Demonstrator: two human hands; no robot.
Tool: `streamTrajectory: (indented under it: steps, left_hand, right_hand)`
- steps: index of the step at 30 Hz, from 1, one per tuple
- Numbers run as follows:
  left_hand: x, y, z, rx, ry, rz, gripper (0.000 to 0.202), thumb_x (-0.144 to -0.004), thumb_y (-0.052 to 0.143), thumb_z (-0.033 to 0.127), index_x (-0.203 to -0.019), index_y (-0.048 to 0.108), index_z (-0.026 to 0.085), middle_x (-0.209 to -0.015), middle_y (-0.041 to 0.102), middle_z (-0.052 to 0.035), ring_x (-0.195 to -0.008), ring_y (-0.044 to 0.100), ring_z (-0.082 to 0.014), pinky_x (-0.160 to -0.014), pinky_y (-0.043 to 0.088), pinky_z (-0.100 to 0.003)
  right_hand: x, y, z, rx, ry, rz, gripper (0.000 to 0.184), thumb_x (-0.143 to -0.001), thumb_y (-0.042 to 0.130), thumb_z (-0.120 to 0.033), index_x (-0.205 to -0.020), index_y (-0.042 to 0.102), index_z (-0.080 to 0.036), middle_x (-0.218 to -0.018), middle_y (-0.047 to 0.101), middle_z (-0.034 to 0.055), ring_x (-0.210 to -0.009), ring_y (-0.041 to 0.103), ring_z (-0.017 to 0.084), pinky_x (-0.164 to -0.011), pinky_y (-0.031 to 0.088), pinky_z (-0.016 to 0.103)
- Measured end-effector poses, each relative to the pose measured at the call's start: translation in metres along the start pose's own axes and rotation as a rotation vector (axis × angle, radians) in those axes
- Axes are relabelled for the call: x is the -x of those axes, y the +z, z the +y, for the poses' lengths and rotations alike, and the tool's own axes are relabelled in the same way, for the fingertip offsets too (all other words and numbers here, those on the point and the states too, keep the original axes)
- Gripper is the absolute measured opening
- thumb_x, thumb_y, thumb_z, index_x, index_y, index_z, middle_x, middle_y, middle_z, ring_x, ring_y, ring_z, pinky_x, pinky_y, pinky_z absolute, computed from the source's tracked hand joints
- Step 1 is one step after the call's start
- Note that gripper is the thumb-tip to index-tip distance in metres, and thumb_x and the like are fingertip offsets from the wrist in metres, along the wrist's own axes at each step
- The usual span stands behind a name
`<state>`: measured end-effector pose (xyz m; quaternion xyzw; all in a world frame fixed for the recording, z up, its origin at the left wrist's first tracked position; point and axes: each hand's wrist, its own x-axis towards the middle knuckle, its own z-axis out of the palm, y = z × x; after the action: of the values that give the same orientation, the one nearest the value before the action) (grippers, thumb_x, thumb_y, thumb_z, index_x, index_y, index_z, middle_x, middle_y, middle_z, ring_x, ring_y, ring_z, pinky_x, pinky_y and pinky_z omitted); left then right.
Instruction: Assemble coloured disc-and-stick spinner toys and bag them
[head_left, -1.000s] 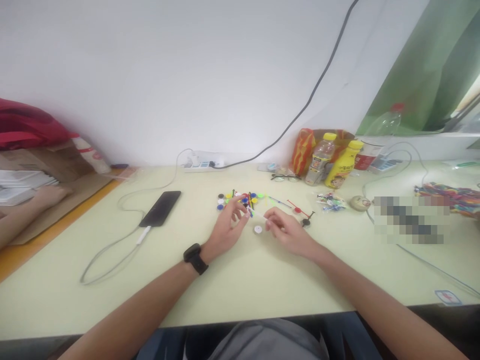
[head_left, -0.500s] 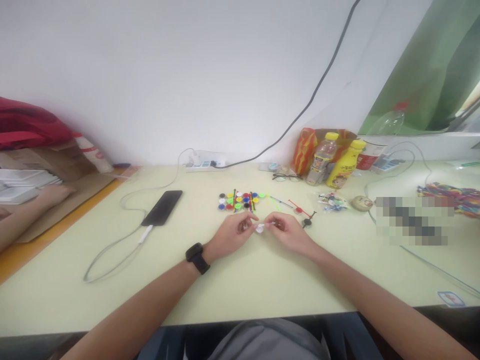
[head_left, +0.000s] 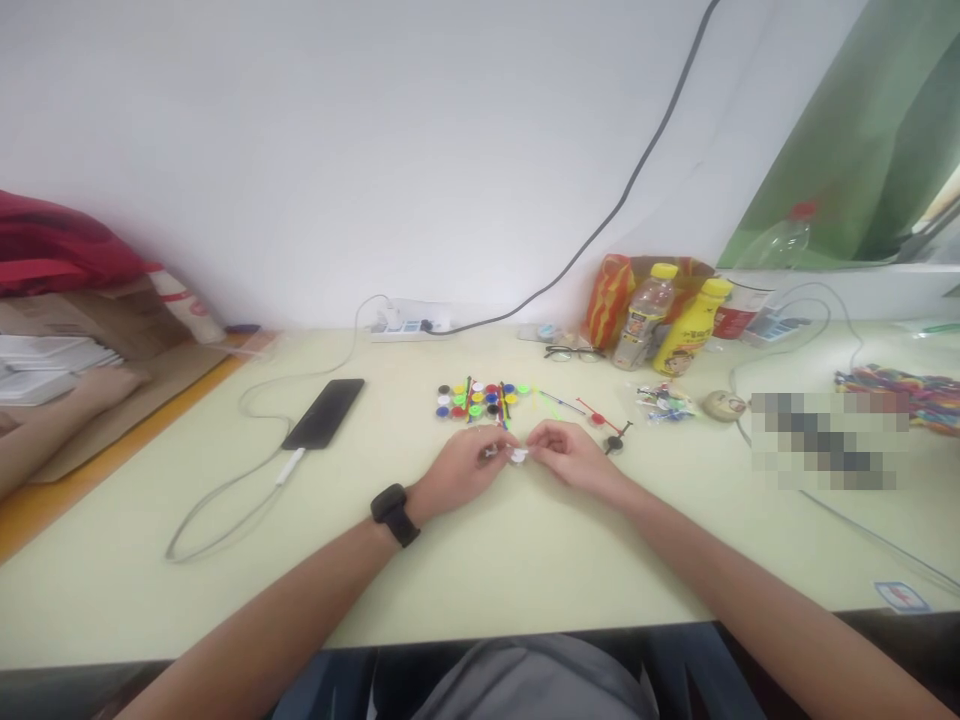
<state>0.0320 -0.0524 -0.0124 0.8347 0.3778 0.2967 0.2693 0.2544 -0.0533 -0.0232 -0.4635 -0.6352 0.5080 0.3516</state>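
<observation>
My left hand [head_left: 461, 468], with a black watch [head_left: 393, 514] on its wrist, and my right hand [head_left: 566, 458] meet at the middle of the pale table [head_left: 480, 560]. Both pinch a small white disc [head_left: 517, 455] between their fingertips, with a thin white stick barely showing at it. Just beyond the hands lies a cluster of small coloured discs and thin sticks [head_left: 484, 399]. A red disc on a stick [head_left: 596, 418] and a black one [head_left: 615, 441] lie to the right of my right hand.
A black phone [head_left: 324, 413] on a white cable lies at left. A power strip [head_left: 409, 320] sits by the wall. Bottles and a snack bag [head_left: 664, 315], glasses [head_left: 568, 352] and a packet of small parts [head_left: 664, 402] stand at right. Another person's arm [head_left: 52, 420] rests far left.
My left hand dropped from the coloured cluster to the white disc on the table. Both hands closed together on the disc and the white stick.
</observation>
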Motion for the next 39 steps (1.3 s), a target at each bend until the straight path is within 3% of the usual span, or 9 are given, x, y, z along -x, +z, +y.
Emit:
streamTrajectory:
  steps: [6, 12, 20, 26, 31, 33, 35, 37, 39]
  left_hand:
    - [0.002, -0.003, 0.004, -0.174, 0.108, 0.001, 0.023, -0.092, 0.053, 0.012, -0.099, 0.071, 0.025, -0.100, 0.071, -0.0026, -0.098, 0.064, -0.0221, -0.087, 0.049, -0.035]
    - [0.003, -0.001, 0.005, -0.281, 0.133, -0.016, 0.028, -0.082, 0.058, 0.009, -0.102, 0.067, 0.025, -0.104, 0.070, -0.0028, -0.101, 0.063, -0.0245, -0.092, 0.050, -0.038]
    - [0.007, 0.001, 0.006, -0.357, 0.159, -0.034, 0.025, -0.082, 0.060, 0.010, -0.102, 0.064, 0.025, -0.110, 0.069, -0.0030, -0.103, 0.063, -0.0255, -0.094, 0.050, -0.042]
    - [0.009, 0.000, 0.010, -0.288, 0.189, 0.026, 0.029, -0.092, 0.063, 0.021, -0.120, 0.062, 0.027, -0.127, 0.064, -0.0062, -0.120, 0.059, -0.0277, -0.104, 0.048, -0.045]
    - [0.006, -0.004, 0.010, -0.252, 0.113, 0.200, 0.038, -0.092, 0.058, 0.014, -0.127, 0.059, 0.028, -0.132, 0.062, -0.0051, -0.129, 0.054, -0.0269, -0.115, 0.040, -0.047]
    - [0.006, -0.006, 0.010, -0.235, 0.090, 0.234, 0.038, -0.092, 0.055, 0.012, -0.127, 0.059, 0.028, -0.132, 0.062, -0.0047, -0.130, 0.052, -0.0268, -0.116, 0.038, -0.047]
    - [0.006, -0.007, 0.010, -0.217, 0.065, 0.249, 0.037, -0.093, 0.053, 0.011, -0.126, 0.060, 0.028, -0.132, 0.062, -0.0047, -0.130, 0.051, -0.0272, -0.116, 0.038, -0.048]
    - [0.006, -0.008, 0.009, -0.211, 0.048, 0.259, 0.037, -0.094, 0.053, 0.012, -0.126, 0.060, 0.028, -0.133, 0.061, -0.0052, -0.130, 0.051, -0.0280, -0.116, 0.037, -0.049]
    - [0.006, -0.008, 0.009, -0.207, 0.039, 0.263, 0.037, -0.094, 0.052, 0.013, -0.127, 0.060, 0.028, -0.133, 0.061, -0.0054, -0.130, 0.051, -0.0284, -0.115, 0.037, -0.050]
  right_hand:
    - [-0.003, -0.002, 0.001, 0.042, 0.002, 0.001, 0.009, -0.080, 0.064, -0.028, -0.082, 0.063, -0.019, -0.070, 0.060, -0.0025, -0.054, 0.047, 0.010, -0.050, 0.034, 0.024]
    - [-0.006, -0.005, 0.011, 0.125, -0.119, -0.021, 0.009, -0.083, 0.061, -0.026, -0.081, 0.064, -0.018, -0.079, 0.066, 0.0023, -0.070, 0.059, 0.016, -0.061, 0.042, 0.027]
    - [0.003, -0.005, 0.008, 0.356, -0.224, 0.070, 0.008, -0.087, 0.057, -0.021, -0.084, 0.064, -0.019, -0.080, 0.063, 0.0009, -0.062, 0.052, 0.013, -0.057, 0.040, 0.027]
    - [0.009, -0.003, 0.008, 0.427, -0.243, 0.150, 0.026, -0.095, 0.056, -0.036, -0.113, 0.065, -0.018, -0.099, 0.062, 0.0056, -0.059, 0.052, 0.012, -0.059, 0.046, 0.030]
    - [0.015, -0.003, 0.004, 0.483, -0.180, 0.209, 0.055, -0.099, 0.052, -0.048, -0.145, 0.050, -0.018, -0.105, 0.062, 0.0072, -0.063, 0.054, 0.015, -0.066, 0.047, 0.035]
    - [0.018, -0.004, -0.003, 0.468, -0.147, 0.226, 0.046, -0.098, 0.054, -0.052, -0.128, 0.064, -0.019, -0.097, 0.063, 0.0061, -0.065, 0.054, 0.016, -0.067, 0.046, 0.034]
    - [0.022, -0.006, -0.013, 0.359, -0.086, 0.113, 0.047, -0.099, 0.050, -0.059, -0.084, 0.071, -0.019, -0.077, 0.059, 0.0040, -0.062, 0.051, 0.016, -0.064, 0.043, 0.033]
    - [0.025, -0.009, -0.023, 0.173, -0.036, -0.043, 0.067, -0.100, 0.044, -0.064, -0.050, 0.052, -0.021, -0.057, 0.047, 0.0016, -0.055, 0.044, 0.014, -0.060, 0.039, 0.031]
    - [0.025, -0.013, -0.029, 0.024, -0.018, -0.068, 0.074, -0.100, 0.043, -0.067, -0.042, 0.040, -0.021, -0.049, 0.036, -0.0004, -0.050, 0.036, 0.013, -0.056, 0.035, 0.030]
